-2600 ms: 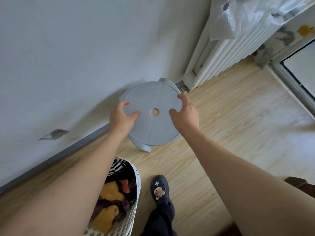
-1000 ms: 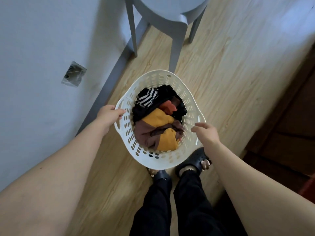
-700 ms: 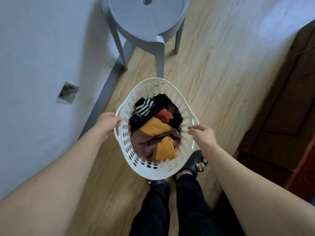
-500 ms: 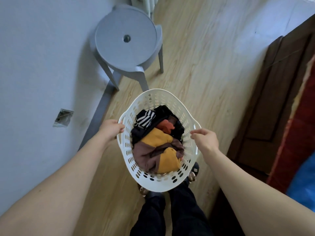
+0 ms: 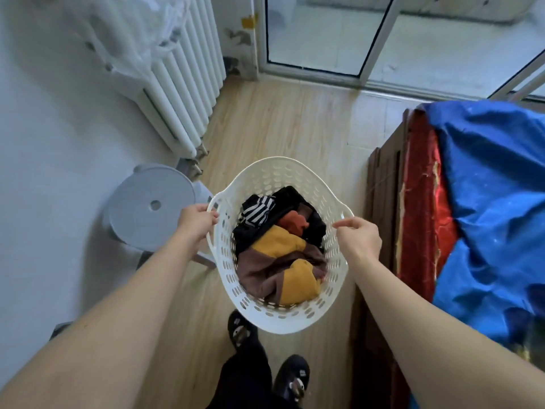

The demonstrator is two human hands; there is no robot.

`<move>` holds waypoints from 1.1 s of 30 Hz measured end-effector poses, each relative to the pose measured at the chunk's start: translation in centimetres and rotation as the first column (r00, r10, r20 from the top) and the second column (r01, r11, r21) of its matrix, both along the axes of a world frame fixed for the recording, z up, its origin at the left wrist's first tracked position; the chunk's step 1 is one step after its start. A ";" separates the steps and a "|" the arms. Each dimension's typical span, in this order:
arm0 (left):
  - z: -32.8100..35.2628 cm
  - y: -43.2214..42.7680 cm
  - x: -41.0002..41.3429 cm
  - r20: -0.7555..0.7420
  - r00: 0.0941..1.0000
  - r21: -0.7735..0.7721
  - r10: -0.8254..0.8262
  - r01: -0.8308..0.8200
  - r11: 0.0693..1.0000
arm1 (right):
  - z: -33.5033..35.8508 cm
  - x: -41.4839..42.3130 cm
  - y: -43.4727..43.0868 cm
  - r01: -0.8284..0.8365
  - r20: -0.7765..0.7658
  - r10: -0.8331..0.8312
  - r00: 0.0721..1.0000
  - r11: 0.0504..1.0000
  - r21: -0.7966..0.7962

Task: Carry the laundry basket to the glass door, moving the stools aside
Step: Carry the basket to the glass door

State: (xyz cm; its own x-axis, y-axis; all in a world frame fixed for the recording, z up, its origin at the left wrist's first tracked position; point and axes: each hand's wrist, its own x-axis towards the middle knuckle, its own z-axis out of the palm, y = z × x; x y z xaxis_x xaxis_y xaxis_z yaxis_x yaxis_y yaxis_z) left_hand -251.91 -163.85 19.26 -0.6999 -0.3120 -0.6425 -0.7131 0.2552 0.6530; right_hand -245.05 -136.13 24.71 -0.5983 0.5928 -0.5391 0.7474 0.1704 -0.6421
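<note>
A white perforated laundry basket (image 5: 274, 175) with yellow, brown, black and striped clothes hangs above the wooden floor in front of me. My left hand (image 5: 196, 221) grips its left handle and my right hand (image 5: 358, 239) grips its right handle. A grey round stool (image 5: 150, 209) with a hole in its seat stands against the left wall, just left of the basket. The glass door (image 5: 318, 33) with its white frame spans the far end of the room, ahead of the basket.
A white radiator (image 5: 177, 84) draped with plastic sheet lines the left wall. On the right stands dark wooden furniture (image 5: 383, 184) covered with red and blue cloth (image 5: 495, 202). Bare wooden floor (image 5: 289, 119) runs between them to the door. My feet in black slippers are below.
I set the stool by the wall, took hold of the basket with both hands and lifted it. The view has tilted up, so the radiator and glass door now show ahead.
</note>
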 end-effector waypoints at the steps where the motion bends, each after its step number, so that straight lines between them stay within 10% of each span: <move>1: 0.4 0.9 -2.1 -0.023 1.000 0.018 -0.001 0.001 1.000 | 0.7 -1.8 0.6 0.008 -0.012 -0.008 1.000 1.000 0.010; 33: 2.2 11.5 -68.6 0.102 0.995 -0.017 -0.005 0.007 1.000 | 0.0 -68.8 12.2 -0.042 0.033 0.043 0.999 0.999 -0.019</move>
State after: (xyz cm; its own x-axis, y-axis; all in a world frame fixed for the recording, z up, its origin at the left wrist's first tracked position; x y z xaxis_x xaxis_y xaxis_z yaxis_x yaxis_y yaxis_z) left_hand -320.48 -152.38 21.43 -0.6328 -0.3197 -0.7052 -0.7743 0.2705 0.5721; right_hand -313.89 -123.90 24.66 -0.6042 0.5572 -0.5696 0.7608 0.1909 -0.6203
